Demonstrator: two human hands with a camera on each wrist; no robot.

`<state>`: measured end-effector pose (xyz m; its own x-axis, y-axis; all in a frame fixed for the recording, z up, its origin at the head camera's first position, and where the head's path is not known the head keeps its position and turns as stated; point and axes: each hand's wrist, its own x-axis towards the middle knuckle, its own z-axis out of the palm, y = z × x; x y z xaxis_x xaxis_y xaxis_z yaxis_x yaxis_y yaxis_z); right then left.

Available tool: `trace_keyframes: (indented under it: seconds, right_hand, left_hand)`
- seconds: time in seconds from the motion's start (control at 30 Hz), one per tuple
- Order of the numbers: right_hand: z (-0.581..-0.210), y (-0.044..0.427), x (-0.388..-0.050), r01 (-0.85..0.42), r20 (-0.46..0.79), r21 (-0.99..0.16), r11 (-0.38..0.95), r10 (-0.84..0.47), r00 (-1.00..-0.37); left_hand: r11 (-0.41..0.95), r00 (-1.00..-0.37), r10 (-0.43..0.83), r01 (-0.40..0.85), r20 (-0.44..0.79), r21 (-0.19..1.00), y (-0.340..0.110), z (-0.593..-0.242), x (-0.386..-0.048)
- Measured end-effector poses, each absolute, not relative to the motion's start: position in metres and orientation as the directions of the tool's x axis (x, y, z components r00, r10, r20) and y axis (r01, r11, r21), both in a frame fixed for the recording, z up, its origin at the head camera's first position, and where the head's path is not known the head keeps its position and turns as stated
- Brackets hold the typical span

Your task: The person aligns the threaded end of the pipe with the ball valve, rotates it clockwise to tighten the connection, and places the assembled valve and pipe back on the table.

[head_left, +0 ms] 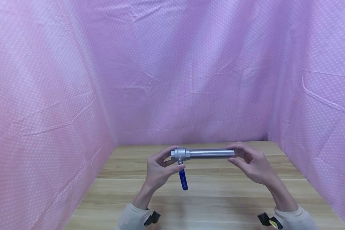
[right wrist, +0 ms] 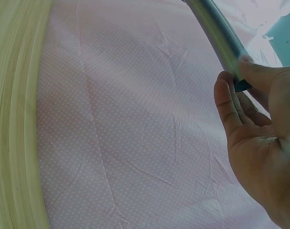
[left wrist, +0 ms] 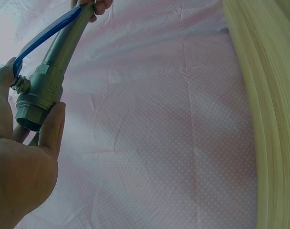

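Observation:
A silver ball valve [head_left: 180, 154] with a blue lever handle [head_left: 183, 180] is joined end to end with a straight metal pipe [head_left: 211, 153]. Both are held level above the table in the head view. My left hand [head_left: 158, 169] grips the valve body, its thumb by the base of the lever. At the pipe's free end, my right hand [head_left: 251, 162] pinches the tube between thumb and fingers. The left wrist view shows the valve's open hexagonal end [left wrist: 31, 117] between the fingers. In the right wrist view the pipe's end [right wrist: 241, 86] sits between thumb and fingertips.
Beneath the hands lies a wood-grain table [head_left: 212, 198]. Pink dotted cloth [head_left: 189, 80] hangs behind it and along both sides. Black straps [head_left: 152, 218] show at both cuffs.

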<state>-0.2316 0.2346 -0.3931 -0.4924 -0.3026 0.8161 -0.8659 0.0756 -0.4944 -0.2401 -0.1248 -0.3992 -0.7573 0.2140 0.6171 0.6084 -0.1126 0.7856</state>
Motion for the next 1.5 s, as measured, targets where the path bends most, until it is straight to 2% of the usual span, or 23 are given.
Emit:
trace_keyframes:
  seconds: [0.17,0.3,0.47,0.7,0.87,1.03,1.3,1.4,1.5]
  right_hand:
    - [-0.3935,0.2374,-0.2279,-0.825,0.768,-0.524,0.211,-0.302,-0.565]
    - [-0.3937,0.2383,-0.2278,-0.81,0.75,-0.531,0.25,-0.306,-0.586]
    - [-0.3931,0.2366,-0.2279,-0.822,0.765,-0.531,0.204,-0.3,-0.569]
    - [-0.3932,0.2346,-0.2349,-0.86,0.826,-0.506,-0.067,-0.324,-0.461]
    - [-0.3942,0.234,-0.2365,-0.87,0.836,-0.488,-0.073,-0.324,-0.442]
    - [-0.3944,0.2344,-0.2343,-0.871,0.832,-0.49,-0.025,-0.312,-0.459]
    - [-0.3951,0.2365,-0.2278,-0.81,0.759,-0.546,0.212,-0.284,-0.586]
    - [-0.3949,0.2363,-0.2273,-0.81,0.759,-0.541,0.225,-0.285,-0.586]
    - [-0.3945,0.2357,-0.2283,-0.824,0.773,-0.54,0.174,-0.286,-0.567]
  left_hand:
    - [-0.114,-0.757,0.214,0.608,0.617,0.786,-0.1249,-0.3996,-0.2401]
    - [-0.117,-0.757,0.213,0.608,0.618,0.785,-0.1248,-0.3999,-0.2399]
    - [-0.117,-0.752,0.21,0.615,0.625,0.78,-0.1244,-0.4,-0.2401]
    - [-0.116,-0.743,0.212,0.626,0.635,0.771,-0.1242,-0.4008,-0.2409]
    - [-0.118,-0.745,0.213,0.623,0.632,0.773,-0.1243,-0.4009,-0.2406]
    - [-0.114,-0.744,0.215,0.624,0.632,0.773,-0.1242,-0.4014,-0.2405]
    - [-0.114,-0.742,0.212,0.628,0.636,0.77,-0.1239,-0.4013,-0.2405]
    - [-0.123,-0.731,0.214,0.638,0.648,0.76,-0.1237,-0.4013,-0.2412]
    - [-0.137,-0.718,0.217,0.648,0.661,0.749,-0.1236,-0.402,-0.2419]
